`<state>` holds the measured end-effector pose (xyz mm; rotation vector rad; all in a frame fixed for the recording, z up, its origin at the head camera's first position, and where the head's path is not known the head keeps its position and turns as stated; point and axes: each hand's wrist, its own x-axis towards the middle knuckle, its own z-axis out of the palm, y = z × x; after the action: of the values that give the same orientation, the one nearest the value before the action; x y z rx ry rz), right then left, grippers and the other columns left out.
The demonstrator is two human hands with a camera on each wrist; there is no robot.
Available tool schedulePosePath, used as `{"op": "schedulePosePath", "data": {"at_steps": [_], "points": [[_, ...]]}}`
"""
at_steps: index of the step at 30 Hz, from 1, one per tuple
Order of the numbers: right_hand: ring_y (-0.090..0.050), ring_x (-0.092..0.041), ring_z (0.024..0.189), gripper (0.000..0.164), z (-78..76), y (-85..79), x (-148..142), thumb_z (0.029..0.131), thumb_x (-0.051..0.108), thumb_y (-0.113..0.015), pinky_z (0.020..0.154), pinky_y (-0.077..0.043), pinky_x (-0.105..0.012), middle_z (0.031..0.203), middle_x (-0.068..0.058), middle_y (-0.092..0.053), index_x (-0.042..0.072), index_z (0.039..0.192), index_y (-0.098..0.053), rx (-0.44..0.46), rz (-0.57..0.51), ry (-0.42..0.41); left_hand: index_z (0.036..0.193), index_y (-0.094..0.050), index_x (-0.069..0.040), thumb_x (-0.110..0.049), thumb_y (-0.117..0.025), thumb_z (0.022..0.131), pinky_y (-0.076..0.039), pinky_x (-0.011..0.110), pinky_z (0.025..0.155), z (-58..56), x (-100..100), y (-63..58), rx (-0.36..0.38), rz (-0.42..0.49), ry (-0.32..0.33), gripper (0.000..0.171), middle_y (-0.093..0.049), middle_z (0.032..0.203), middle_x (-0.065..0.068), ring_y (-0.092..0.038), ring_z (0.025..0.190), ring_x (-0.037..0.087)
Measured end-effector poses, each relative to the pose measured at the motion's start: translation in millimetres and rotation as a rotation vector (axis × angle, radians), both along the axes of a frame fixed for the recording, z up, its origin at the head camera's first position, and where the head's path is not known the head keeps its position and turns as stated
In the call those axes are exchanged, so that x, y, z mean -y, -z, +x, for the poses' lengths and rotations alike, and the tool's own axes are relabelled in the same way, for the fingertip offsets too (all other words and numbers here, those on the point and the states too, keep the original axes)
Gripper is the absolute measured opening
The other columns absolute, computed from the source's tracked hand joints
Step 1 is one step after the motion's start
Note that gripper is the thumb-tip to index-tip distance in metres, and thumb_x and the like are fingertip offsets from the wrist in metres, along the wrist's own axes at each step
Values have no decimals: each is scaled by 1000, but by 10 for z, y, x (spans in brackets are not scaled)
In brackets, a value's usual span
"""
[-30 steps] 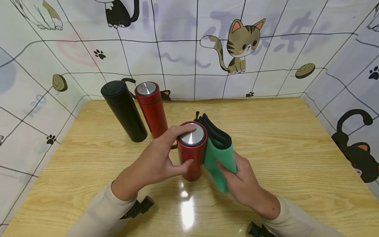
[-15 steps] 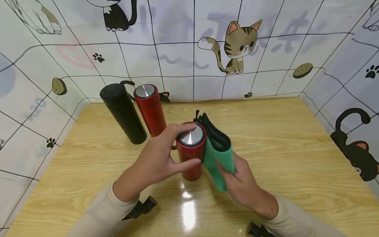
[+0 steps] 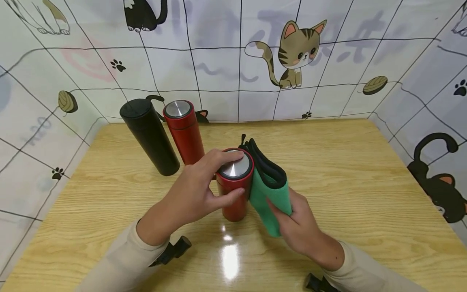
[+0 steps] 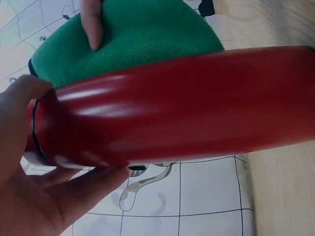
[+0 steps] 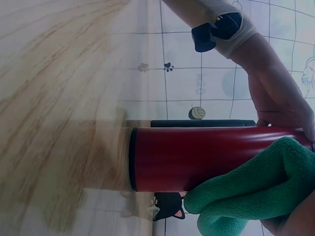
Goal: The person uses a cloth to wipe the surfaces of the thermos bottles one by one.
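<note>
A red thermos (image 3: pixel 234 211) with a brushed silver lid top stands upright on the table. My left hand (image 3: pixel 186 194) grips it near the lid, one finger lying over the silver top and the thumb along the near side. The right hand (image 3: pixel 300 225) holds a folded green cloth (image 3: pixel 264 198) with black edging against the thermos's right side. In the left wrist view, the red body (image 4: pixel 172 105) crosses the picture with the green cloth (image 4: pixel 147 34) behind it. The right wrist view has the thermos's dark base rim (image 5: pixel 133 160) at the tabletop, and the cloth's folds (image 5: pixel 246 194) touching the body.
Behind and to the left stand a black thermos (image 3: pixel 150 136) and a second red thermos (image 3: pixel 185 134), close together. The wooden table (image 3: pixel 346 170) ends at a cat-printed backdrop (image 3: pixel 211 69). Black devices (image 3: pixel 171 250) are strapped under both wrists.
The left thumb has shifted slightly on the thermos. Both hands keep their holds on the thermos and cloth. The head view has shifted a little.
</note>
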<state>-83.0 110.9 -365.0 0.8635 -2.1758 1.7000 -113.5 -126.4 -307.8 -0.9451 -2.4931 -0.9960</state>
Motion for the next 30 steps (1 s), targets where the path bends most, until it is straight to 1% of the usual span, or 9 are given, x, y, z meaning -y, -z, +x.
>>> {"op": "schedulePosePath", "data": {"at_steps": [4, 7, 8, 11, 14, 19, 22, 26, 30], "points": [[-65, -4, 108, 44, 11, 21, -4, 91, -17, -53, 91, -56, -23, 125, -1, -66, -3, 132, -58, 35, 21, -10, 137, -55, -24, -30, -78, 83, -59, 29, 75, 37, 11, -12, -80, -31, -68, 59, -55, 132, 6, -68, 100, 17], [-63, -5, 116, 47, 21, 18, -5, 90, -18, -52, 95, -54, -23, 131, 1, -64, -4, 134, -56, 30, 9, -20, 137, -57, -27, -32, -78, 82, -58, 32, 69, 61, 15, -35, -134, -66, -116, 58, -54, 131, 7, -67, 97, 21], [-61, -5, 119, 48, 26, 15, -6, 90, -19, -52, 98, -53, -23, 134, 2, -62, -5, 136, -55, 29, -1, -30, 137, -57, -28, -32, -78, 82, -58, 32, 70, 64, 18, -44, -137, -71, -116, 59, -53, 131, 8, -67, 97, 22], [-58, -5, 126, 51, 38, 2, -6, 91, -19, -50, 101, -51, -23, 140, 7, -58, -4, 140, -53, 36, -20, -47, 137, -57, -27, -30, -78, 82, -59, 33, 74, 60, 27, -63, -130, -62, -90, 59, -53, 132, 8, -67, 99, 21], [-59, -7, 124, 51, 29, -1, 4, 93, -18, -48, 100, -52, -23, 139, 4, -59, -3, 141, -51, 39, -22, -65, 136, -57, -24, -27, -78, 82, -59, 32, 80, 43, 43, -61, -118, -36, -54, 59, -54, 132, 7, -66, 103, 18], [-65, -7, 104, 42, 3, 3, 30, 93, -15, -50, 90, -55, -21, 120, -10, -67, -1, 133, -58, 45, -5, -46, 137, -56, -21, -23, -77, 81, -59, 30, 82, 30, 56, -42, -104, -10, -17, 60, -54, 135, 7, -66, 105, 15], [-65, -6, 97, 39, 10, 1, 31, 94, -13, -51, 87, -55, -21, 114, -7, -68, 1, 129, -60, 72, -4, -38, 140, -51, -17, -23, -74, 82, -59, 30, 84, 35, 51, -33, -89, -25, -6, 63, -52, 138, 7, -66, 107, 16], [-64, -5, 112, 43, 26, 4, 19, 94, -14, -51, 94, -54, -22, 128, 3, -65, 0, 135, -58, 43, -34, -52, 142, -44, -13, -32, -80, 82, -57, 33, 95, 40, 24, -16, -68, -53, -1, 72, -49, 143, 7, -63, 118, 18], [-60, -7, 123, 49, 30, -2, 9, 93, -15, -49, 99, -52, -23, 137, 5, -61, 1, 139, -54, -12, -62, -66, 141, -42, -12, -38, -87, 77, -54, 36, 100, 28, 1, -6, -91, -69, 4, 83, -49, 145, 9, -59, 126, 20]]}}
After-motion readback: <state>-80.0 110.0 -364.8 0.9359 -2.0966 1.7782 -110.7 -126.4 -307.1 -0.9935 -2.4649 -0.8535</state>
